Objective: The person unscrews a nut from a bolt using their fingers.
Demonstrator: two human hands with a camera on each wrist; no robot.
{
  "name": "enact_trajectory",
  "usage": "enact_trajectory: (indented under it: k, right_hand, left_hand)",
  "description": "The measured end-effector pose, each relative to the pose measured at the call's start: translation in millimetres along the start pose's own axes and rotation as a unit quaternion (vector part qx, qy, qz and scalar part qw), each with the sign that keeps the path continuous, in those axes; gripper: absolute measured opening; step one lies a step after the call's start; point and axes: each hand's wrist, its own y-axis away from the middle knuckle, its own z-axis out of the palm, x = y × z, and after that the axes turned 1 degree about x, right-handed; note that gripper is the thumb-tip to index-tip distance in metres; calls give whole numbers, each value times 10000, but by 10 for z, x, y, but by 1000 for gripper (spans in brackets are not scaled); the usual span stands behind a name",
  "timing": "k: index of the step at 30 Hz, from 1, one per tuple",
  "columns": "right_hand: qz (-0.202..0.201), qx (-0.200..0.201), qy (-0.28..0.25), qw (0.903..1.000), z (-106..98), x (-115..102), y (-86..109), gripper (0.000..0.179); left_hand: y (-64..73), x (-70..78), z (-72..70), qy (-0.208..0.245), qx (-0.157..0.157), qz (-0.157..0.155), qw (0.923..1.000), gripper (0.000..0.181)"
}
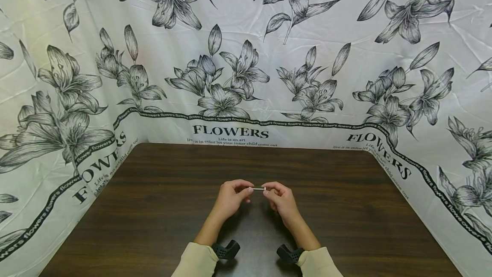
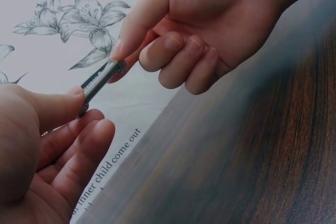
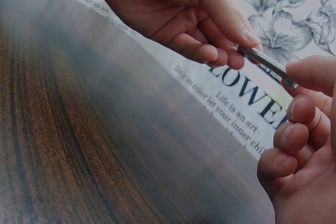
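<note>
A thin silvery bolt (image 1: 258,189) spans the gap between my two hands, held above the table. Thread ridges show along its shank in the left wrist view, where the bolt (image 2: 100,83) slants between the fingertips. My left hand (image 1: 229,198) pinches one end with thumb and forefinger. At the other end, my right hand (image 1: 282,201) pinches it the same way, and its remaining fingers are curled in the left wrist view. The right wrist view shows the bolt (image 3: 266,61) from its other side; fingertips partly hide both ends.
A dark brown wood-grain table (image 1: 173,174) lies under both hands. White cloth (image 1: 238,16) printed with lilies and lettering hangs behind it and along both sides. Each wrist carries a black camera mount (image 1: 226,250) beside a cream sleeve (image 1: 197,260).
</note>
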Motion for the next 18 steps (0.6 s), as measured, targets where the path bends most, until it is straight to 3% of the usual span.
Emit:
enact_trajectory:
  k: [8, 13, 18]
  right_hand:
    - [-398, -151, 182, 9989, -23, 87, -15, 28]
    - [-448, -208, 334, 9982, -25, 78, -21, 35]
    - [-127, -164, 437, 9988, 0, -17, -2, 28]
  left_hand:
    - [92, 348, -46, -33, -26, 27, 10000, 9]
    - [101, 380, -50, -43, -39, 79, 10000, 9]
    - [93, 347, -42, -16, -39, 80, 10000, 9]
